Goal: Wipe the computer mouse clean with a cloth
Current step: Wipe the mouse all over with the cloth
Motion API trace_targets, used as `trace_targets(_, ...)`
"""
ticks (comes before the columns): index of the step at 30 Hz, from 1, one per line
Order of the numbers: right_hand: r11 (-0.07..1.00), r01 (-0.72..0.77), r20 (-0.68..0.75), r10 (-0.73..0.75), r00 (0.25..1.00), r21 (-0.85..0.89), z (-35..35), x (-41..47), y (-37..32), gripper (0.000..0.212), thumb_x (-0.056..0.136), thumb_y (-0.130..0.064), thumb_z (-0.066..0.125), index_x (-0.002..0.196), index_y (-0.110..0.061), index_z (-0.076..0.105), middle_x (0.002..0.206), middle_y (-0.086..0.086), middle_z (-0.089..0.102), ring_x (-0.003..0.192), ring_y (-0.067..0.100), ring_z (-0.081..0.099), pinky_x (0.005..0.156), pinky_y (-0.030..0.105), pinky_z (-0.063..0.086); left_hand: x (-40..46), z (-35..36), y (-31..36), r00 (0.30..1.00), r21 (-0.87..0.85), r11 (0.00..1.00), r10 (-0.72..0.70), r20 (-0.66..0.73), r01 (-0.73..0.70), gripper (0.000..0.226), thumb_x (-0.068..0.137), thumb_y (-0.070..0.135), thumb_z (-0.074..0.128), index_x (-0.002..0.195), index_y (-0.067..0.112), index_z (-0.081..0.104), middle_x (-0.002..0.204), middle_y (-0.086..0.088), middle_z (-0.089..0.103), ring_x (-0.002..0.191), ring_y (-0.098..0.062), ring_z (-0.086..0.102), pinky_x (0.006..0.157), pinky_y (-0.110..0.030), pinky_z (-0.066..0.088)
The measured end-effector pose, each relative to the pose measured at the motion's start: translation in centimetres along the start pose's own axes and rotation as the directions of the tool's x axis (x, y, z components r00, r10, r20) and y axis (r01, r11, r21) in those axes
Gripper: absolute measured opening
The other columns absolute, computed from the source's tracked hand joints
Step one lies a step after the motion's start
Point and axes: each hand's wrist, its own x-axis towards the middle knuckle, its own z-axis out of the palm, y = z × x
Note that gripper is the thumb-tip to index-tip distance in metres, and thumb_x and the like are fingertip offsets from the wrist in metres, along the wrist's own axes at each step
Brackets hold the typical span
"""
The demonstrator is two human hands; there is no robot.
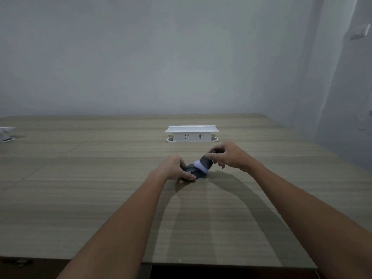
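The left hand (173, 168) clamps the dark mouse (192, 171) from its side, thumb and fingers pressed on it, likely to stop it sliding on the table (100, 178). The right hand (227, 156) pinches a bunched cloth (203, 164), grey with a white edge, and holds it down on the mouse's far end. A white socket box (192, 133) stands well behind.

A wood-grain table (80, 188) with a raised white socket box (191, 133) stands against bare grey walls (161, 57) in dim light.
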Motion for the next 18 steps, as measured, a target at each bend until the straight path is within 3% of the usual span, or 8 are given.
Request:
trace_targets(4,0.973,-0.027,-0.014,0.025,1.000,-0.228,0.06,0.49,0.10,0.016,0.085,-0.018,0.068,0.087,-0.005,0.078,0.072,0.006,0.070,0.059,0.015,0.059,0.051,0.021,0.046,0.08,0.03,-0.06,1.000,-0.017,1.000,0.017,0.002,-0.017,0.042,0.060,0.052,0.086,0.080,0.016,0.080,0.075,-0.009,0.075,0.062,-0.013,0.056,0.060,-0.030,0.040)
trace_targets(8,1.000,-0.013,-0.004,0.013,1.000,-0.004,0.11,0.28,-0.07,0.017,0.088,-0.019,0.069,0.089,-0.005,0.077,0.065,0.002,0.066,0.049,0.009,0.055,0.048,0.022,0.047,0.15,0.16,-0.17,1.000,-0.020,1.000,0.009,0.000,-0.009,0.043,0.060,0.053,0.086,0.081,0.016,0.080,0.070,-0.007,0.073,0.061,-0.013,0.055,0.060,-0.031,0.040)
trace_targets(13,0.969,-0.029,-0.047,0.018,0.999,-0.244,0.26,0.71,0.77,0.015,0.083,-0.016,0.068,0.083,-0.005,0.078,0.073,0.008,0.073,0.060,0.014,0.057,0.058,0.026,0.045,0.28,0.22,-0.33,1.000,-0.035,0.999,0.010,0.022,-0.010,0.045,0.058,0.056,0.085,0.082,0.017,0.080,0.076,-0.004,0.076,0.067,-0.014,0.063,0.064,-0.032,0.045)
trace_targets(16,1.000,0.000,-0.051,-0.001,0.999,-0.019,0.42,0.30,0.28,0.018,0.089,-0.020,0.069,0.089,-0.004,0.077,0.068,0.004,0.067,0.051,0.010,0.055,0.048,0.022,0.047,0.26,0.29,-0.45,1.000,-0.024,1.000,0.013,0.012,-0.013,0.048,0.056,0.058,0.084,0.082,0.018,0.080,0.074,-0.005,0.075,0.064,-0.015,0.061,0.062,-0.032,0.043)
trace_targets(18,1.000,-0.019,-0.016,0.019,1.000,0.012,0.66,0.36,0.36,0.019,0.090,-0.021,0.069,0.090,-0.004,0.077,0.068,0.005,0.066,0.050,0.010,0.055,0.047,0.021,0.046,0.22,0.34,-0.59,1.000,-0.030,0.999,0.018,0.005,-0.018,0.046,0.057,0.057,0.084,0.082,0.019,0.079,0.072,-0.003,0.074,0.063,-0.013,0.059,0.062,-0.030,0.042)
